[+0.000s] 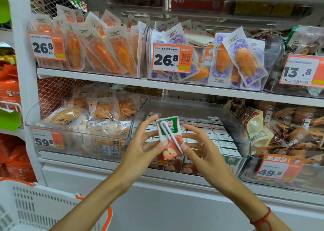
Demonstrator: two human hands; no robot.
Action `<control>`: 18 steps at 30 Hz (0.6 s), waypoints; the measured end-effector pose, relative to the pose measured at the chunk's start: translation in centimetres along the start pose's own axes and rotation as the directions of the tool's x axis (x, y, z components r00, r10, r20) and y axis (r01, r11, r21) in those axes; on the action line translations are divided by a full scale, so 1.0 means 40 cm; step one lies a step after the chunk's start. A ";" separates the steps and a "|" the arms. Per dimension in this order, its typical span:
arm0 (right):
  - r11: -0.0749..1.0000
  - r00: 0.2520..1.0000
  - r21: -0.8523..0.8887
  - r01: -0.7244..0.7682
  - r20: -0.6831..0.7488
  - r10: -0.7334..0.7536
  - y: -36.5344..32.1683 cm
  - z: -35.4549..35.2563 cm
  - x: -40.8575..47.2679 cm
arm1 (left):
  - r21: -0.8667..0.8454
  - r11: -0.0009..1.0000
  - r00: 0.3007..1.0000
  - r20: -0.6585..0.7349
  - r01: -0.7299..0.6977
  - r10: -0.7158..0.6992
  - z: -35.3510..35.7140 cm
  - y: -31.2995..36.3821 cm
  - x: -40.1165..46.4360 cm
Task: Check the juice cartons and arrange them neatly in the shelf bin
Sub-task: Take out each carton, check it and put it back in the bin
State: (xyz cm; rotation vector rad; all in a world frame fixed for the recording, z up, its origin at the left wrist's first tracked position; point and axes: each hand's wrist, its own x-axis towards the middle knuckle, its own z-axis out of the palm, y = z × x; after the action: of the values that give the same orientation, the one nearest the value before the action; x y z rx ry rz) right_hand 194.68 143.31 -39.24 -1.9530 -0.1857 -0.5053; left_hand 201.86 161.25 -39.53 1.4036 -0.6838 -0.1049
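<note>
Both hands pinch one juice carton [169, 137], left hand [142, 146] and right hand [201, 148] at its lower corners, long axis roughly upright, apparently just before the shelf bin [245, 136] of packed cartons.

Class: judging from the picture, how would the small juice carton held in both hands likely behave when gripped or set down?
The juice carton looks boxy and flat-sided, so it probably stands steadily and won't roll. Both thumbs pinch it without denting, suggesting fair stiffness. Its attached straw might snag or peel.
</note>
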 end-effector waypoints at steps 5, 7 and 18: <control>1.000 0.998 -0.022 -0.016 0.053 0.017 -0.016 -0.020 0.000 | -0.328 0.901 0.959 0.119 0.284 -0.259 -0.008 -0.011 0.003; 1.000 0.999 0.011 -0.027 0.041 0.027 -0.018 -0.022 0.000 | -0.379 0.847 0.928 0.138 0.372 -0.345 -0.008 -0.010 0.005; 0.944 0.953 0.235 -0.234 -0.139 0.270 -0.029 0.007 0.000 | -0.008 0.846 0.823 0.236 0.534 -0.517 -0.011 -0.006 0.008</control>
State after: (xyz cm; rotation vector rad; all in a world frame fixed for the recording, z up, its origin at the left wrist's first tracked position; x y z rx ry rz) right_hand 194.35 144.04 -38.38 -1.6815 0.1155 -0.4582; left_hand 202.41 161.43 -39.65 1.4903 -0.4500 -0.7338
